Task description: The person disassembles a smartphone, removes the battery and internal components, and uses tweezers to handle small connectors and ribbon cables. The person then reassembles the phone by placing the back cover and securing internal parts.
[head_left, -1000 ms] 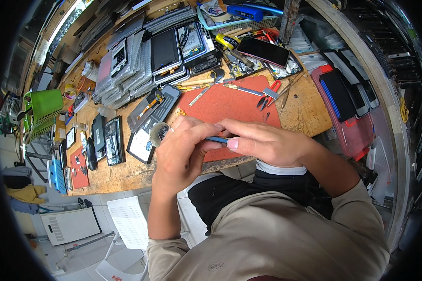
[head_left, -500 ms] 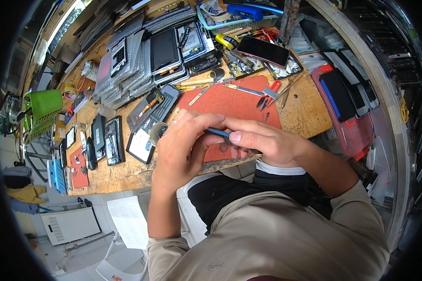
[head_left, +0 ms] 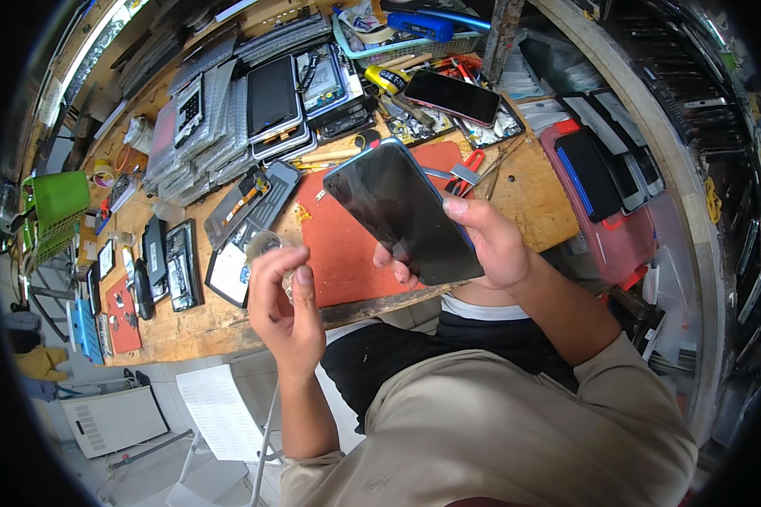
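— Where is the dark glossy rectangular phone with the blue edge (head_left: 403,211)?

— It sits in the person's right hand (head_left: 482,245), tilted and lifted above the red rubber work mat (head_left: 347,245), with the thumb along one long edge and the other fingers curled behind, clamping it.

— What changed in the last second?

— Both hands were pressed together around the phone over the mat; now they are apart. The right hand has raised the phone with its black face turned to the camera, and the left hand (head_left: 283,300) has come away with a thin clear film piece (head_left: 268,247) pinched between thumb and fingertips. By the look of it, the film has just been separated from the phone.

— And counts?

— One phone held, one film piece, one red mat. A second phone with a dark screen (head_left: 451,95) lies on the wooden bench (head_left: 528,190), and one green plastic basket (head_left: 59,207) stands at the far left
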The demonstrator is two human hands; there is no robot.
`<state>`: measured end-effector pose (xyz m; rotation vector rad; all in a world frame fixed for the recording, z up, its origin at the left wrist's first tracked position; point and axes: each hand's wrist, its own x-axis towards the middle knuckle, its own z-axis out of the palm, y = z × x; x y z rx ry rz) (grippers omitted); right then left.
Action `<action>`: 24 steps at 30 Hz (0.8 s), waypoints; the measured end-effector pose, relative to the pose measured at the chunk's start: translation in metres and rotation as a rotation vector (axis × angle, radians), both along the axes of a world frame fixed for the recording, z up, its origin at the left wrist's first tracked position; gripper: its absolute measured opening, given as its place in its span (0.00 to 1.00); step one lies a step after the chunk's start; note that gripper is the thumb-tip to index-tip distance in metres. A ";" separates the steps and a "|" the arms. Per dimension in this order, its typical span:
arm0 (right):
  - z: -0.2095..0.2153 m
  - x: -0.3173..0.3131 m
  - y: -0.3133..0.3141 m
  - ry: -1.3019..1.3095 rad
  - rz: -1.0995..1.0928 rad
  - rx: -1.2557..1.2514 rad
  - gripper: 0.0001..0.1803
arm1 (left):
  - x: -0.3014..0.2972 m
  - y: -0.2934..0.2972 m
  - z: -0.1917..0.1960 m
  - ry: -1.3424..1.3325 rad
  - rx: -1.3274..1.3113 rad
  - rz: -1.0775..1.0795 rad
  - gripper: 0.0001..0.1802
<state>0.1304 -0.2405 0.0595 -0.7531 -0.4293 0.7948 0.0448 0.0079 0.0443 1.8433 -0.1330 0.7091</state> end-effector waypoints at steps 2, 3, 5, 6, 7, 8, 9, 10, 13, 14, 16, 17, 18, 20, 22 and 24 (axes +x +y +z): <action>-0.007 0.003 -0.001 0.031 0.016 0.072 0.36 | -0.011 -0.003 -0.011 0.045 -0.002 0.022 0.06; -0.010 0.004 -0.002 0.044 0.021 0.069 0.38 | -0.015 -0.005 -0.015 0.065 -0.022 0.026 0.06; -0.014 0.005 -0.001 0.067 0.039 0.071 0.43 | -0.020 -0.007 -0.020 0.077 -0.070 0.025 0.06; -0.015 0.004 0.001 0.080 0.044 0.085 0.43 | -0.022 -0.009 -0.022 0.082 -0.093 0.039 0.06; -0.015 0.004 0.002 0.090 0.052 0.104 0.43 | -0.022 -0.010 -0.022 0.077 -0.092 0.044 0.06; -0.015 0.003 0.003 0.104 0.059 0.120 0.43 | -0.022 -0.011 -0.020 0.075 -0.100 0.051 0.05; -0.013 0.002 0.004 0.083 0.053 0.075 0.43 | -0.021 -0.012 -0.019 0.073 -0.107 0.056 0.05; -0.011 0.001 0.005 0.066 0.049 0.028 0.43 | -0.020 -0.013 -0.016 0.067 -0.122 0.035 0.06; -0.004 -0.004 0.008 -0.070 0.012 -0.148 0.42 | -0.012 -0.018 -0.004 0.049 -0.187 -0.021 0.12; -0.002 -0.005 0.010 -0.130 0.000 -0.199 0.42 | -0.008 -0.022 -0.001 0.041 -0.223 -0.031 0.15; 0.000 -0.008 0.016 -0.260 -0.033 -0.277 0.35 | 0.000 -0.033 0.003 0.010 -0.323 -0.091 0.26; 0.000 -0.010 0.018 -0.325 -0.049 -0.309 0.32 | 0.003 -0.038 0.004 -0.007 -0.413 -0.143 0.32; 0.000 -0.010 0.022 -0.507 -0.138 -0.357 0.30 | 0.003 -0.039 0.007 0.038 -0.349 -0.163 0.38; 0.000 -0.009 0.024 -0.594 -0.113 -0.441 0.35 | 0.008 -0.044 0.007 0.093 -0.389 -0.156 0.38; 0.000 -0.006 0.025 -0.689 -0.115 -0.487 0.34 | 0.011 -0.043 0.005 0.120 -0.457 -0.175 0.39; 0.000 -0.004 0.025 -0.747 -0.095 -0.573 0.32 | 0.010 -0.043 -0.001 0.140 -0.506 -0.159 0.38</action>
